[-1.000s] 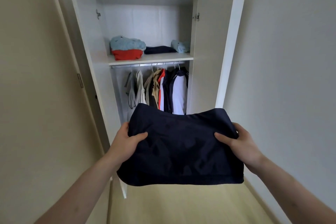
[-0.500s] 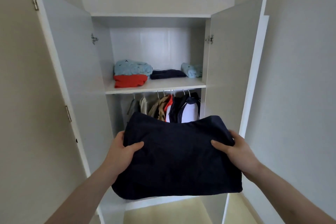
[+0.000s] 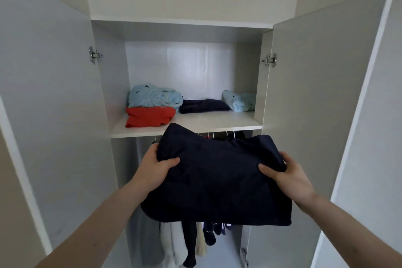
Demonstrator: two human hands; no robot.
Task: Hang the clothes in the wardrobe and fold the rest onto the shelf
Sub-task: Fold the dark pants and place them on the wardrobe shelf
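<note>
A folded dark navy garment [image 3: 217, 178] is held flat in front of the open white wardrobe, its far edge just below the front lip of the shelf [image 3: 217, 125]. My left hand [image 3: 154, 167] grips its left edge, thumb on top. My right hand [image 3: 287, 175] grips the right edge the same way. On the shelf lie a red folded piece [image 3: 150, 116] with a light blue one [image 3: 154, 95] on it, a navy folded piece [image 3: 204, 105] and another light blue piece [image 3: 239, 100].
Both wardrobe doors stand wide open, the left door [image 3: 54, 104] and the right door [image 3: 315, 104] flanking my arms. Several clothes on hangers [image 3: 191, 241] hang under the shelf, mostly hidden by the held garment. The shelf's front middle and right show bare board.
I have come closer to the wardrobe and the navy garment has risen toward the shelf's front edge. Both hands keep the same grip.
</note>
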